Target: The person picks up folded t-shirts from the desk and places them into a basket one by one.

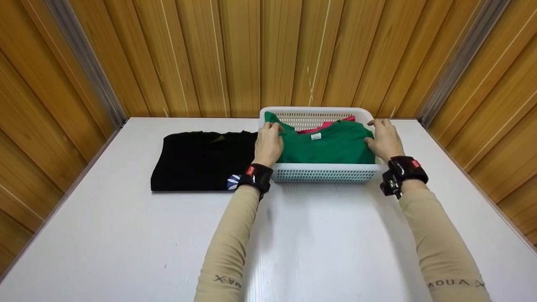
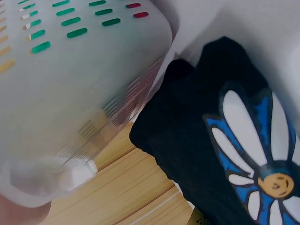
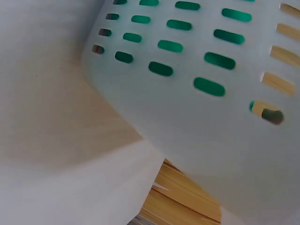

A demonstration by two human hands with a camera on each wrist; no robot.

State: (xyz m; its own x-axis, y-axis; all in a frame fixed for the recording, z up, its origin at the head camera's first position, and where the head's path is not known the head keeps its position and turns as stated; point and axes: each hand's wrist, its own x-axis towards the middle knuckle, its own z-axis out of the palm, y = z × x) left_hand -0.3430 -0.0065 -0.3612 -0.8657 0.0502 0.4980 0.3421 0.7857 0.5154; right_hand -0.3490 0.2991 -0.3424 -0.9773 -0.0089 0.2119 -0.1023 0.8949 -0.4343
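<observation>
While a folded black T-shirt point(image 1: 199, 161) lies left, the left hand point(image 1: 268, 144) bends at the near-side rim of the white basket point(image 1: 325, 174), its grip impossible to tell; the green T-shirt point(image 1: 327, 149) inside, best smoothed evenly from both sides, mostly hides pink cloth point(image 1: 322, 127); the right hand point(image 1: 385, 140), thumb and fingers parted, is at the opposite rim.

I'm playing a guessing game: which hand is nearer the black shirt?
Left. The left hand is beside the black shirt; the right hand is across the basket, farther away.
</observation>
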